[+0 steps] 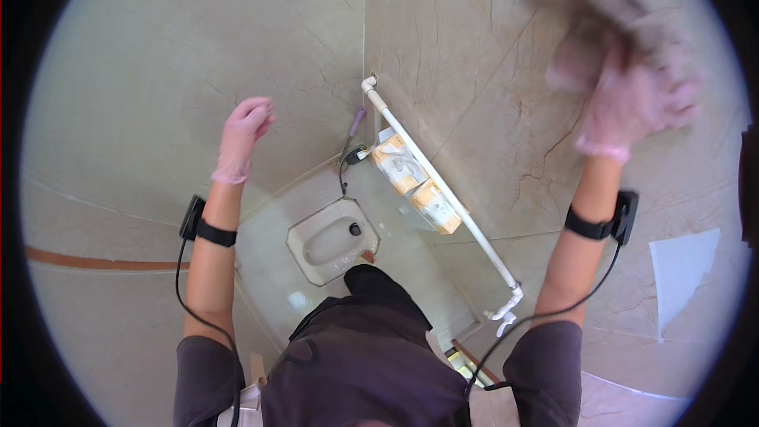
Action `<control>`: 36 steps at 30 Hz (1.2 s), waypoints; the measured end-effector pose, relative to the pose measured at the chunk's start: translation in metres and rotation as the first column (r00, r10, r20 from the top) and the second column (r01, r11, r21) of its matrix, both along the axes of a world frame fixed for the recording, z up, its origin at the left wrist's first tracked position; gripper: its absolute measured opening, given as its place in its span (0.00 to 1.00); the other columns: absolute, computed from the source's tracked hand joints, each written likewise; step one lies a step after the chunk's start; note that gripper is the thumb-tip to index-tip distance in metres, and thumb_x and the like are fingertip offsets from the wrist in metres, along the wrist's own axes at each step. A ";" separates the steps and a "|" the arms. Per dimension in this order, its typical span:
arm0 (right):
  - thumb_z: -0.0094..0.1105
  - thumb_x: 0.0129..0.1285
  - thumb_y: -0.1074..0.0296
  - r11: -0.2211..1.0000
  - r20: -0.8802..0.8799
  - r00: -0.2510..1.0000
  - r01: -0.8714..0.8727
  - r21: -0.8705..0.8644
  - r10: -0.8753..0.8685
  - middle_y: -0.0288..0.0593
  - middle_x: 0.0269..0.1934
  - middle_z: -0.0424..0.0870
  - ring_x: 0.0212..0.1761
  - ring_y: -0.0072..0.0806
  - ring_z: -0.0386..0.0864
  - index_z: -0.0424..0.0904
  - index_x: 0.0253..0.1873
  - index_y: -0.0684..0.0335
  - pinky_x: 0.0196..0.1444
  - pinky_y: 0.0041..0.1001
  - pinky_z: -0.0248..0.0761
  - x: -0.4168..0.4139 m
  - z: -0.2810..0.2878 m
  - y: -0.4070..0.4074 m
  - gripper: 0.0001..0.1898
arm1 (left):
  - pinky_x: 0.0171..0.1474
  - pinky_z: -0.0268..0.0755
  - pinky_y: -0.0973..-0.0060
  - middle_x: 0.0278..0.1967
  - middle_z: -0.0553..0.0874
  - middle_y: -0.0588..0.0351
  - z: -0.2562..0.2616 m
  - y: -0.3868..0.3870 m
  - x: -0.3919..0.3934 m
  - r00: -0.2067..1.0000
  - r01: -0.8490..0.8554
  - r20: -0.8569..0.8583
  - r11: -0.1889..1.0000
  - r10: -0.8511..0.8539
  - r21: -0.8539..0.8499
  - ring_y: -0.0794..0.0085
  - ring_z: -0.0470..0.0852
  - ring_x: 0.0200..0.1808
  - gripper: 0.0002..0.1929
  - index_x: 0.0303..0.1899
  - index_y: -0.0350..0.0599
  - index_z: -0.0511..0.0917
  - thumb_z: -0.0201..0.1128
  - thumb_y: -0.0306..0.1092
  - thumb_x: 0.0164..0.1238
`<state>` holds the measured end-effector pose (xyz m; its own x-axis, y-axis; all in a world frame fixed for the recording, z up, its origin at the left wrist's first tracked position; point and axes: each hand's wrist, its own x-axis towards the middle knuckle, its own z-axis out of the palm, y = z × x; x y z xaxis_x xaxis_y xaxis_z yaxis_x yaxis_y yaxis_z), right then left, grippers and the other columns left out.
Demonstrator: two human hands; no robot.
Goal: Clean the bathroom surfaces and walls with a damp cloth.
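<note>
A thin pinkish glove covers my left hand [244, 136], which is raised in front of the marbled wall panel [284, 35] with its fingers curled. Nothing shows in that fist. My right hand [634, 98], gloved too and blurred by motion, grips a brownish-grey cloth [599, 18] high at the right. The cloth is bunched and seems to lie on or close to the wall [462, 29]; whether it touches cannot be made out.
White pipe [450, 193] runs along the right wall to a tap [504, 323]. Orange-and-white packages [397, 163] sit behind it. A squat toilet [333, 240] is set in the wet-looking tiled floor [409, 284]. A purple-handled brush [357, 124] leans in the corner. Cables run along both forearms.
</note>
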<state>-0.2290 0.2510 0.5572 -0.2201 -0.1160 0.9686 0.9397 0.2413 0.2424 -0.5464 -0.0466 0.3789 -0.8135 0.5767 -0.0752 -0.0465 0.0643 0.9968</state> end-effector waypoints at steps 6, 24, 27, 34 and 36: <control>0.57 0.57 0.60 0.976 -0.059 0.994 0.105 0.192 -0.095 0.39 0.66 0.62 0.70 0.38 0.52 0.68 0.64 0.53 0.68 0.41 0.43 -0.084 0.006 0.042 0.27 | 0.46 0.69 0.81 0.39 0.80 0.61 -0.025 0.095 0.012 0.949 0.288 -0.116 0.956 -0.292 -0.048 0.79 0.78 0.40 0.11 0.46 0.42 0.77 0.57 0.33 0.64; 0.55 0.49 0.76 0.491 -0.153 0.987 -0.112 -0.864 -0.043 0.47 0.47 0.78 0.51 0.47 0.72 0.77 0.45 0.63 0.53 0.37 0.66 0.017 -0.297 -0.097 0.16 | 0.61 0.62 0.66 0.60 0.68 0.39 -0.271 0.195 0.044 0.735 0.664 0.478 0.653 -0.481 -0.364 0.58 0.67 0.62 0.53 0.69 0.36 0.43 0.72 0.46 0.49; 0.51 0.60 0.75 0.472 -0.404 0.773 -0.155 -0.868 -0.489 0.49 0.50 0.77 0.51 0.41 0.74 0.75 0.50 0.67 0.54 0.35 0.66 0.046 -0.348 -0.157 0.14 | 0.58 0.64 0.67 0.56 0.72 0.43 -0.274 0.194 0.046 0.589 0.745 0.702 0.606 -0.400 -0.280 0.62 0.72 0.57 0.51 0.68 0.36 0.45 0.71 0.45 0.50; 0.46 0.69 0.67 0.729 -0.673 -0.395 -0.605 -0.321 -0.625 0.43 0.48 0.78 0.46 0.31 0.77 0.72 0.56 0.65 0.47 0.28 0.75 0.047 -0.404 -0.220 0.14 | 0.54 0.66 0.74 0.51 0.77 0.54 -0.309 0.167 0.010 0.377 0.726 0.844 0.688 -0.382 -0.013 0.68 0.75 0.53 0.30 0.59 0.41 0.66 0.65 0.42 0.58; 0.47 0.69 0.68 0.708 -0.640 -0.414 -0.637 -0.304 -0.647 0.44 0.48 0.78 0.45 0.31 0.78 0.71 0.57 0.65 0.48 0.29 0.75 0.040 -0.411 -0.225 0.14 | 0.57 0.64 0.73 0.54 0.75 0.58 -0.303 0.150 0.007 0.188 0.639 0.907 0.748 -0.378 0.180 0.69 0.72 0.57 0.24 0.59 0.43 0.67 0.59 0.39 0.64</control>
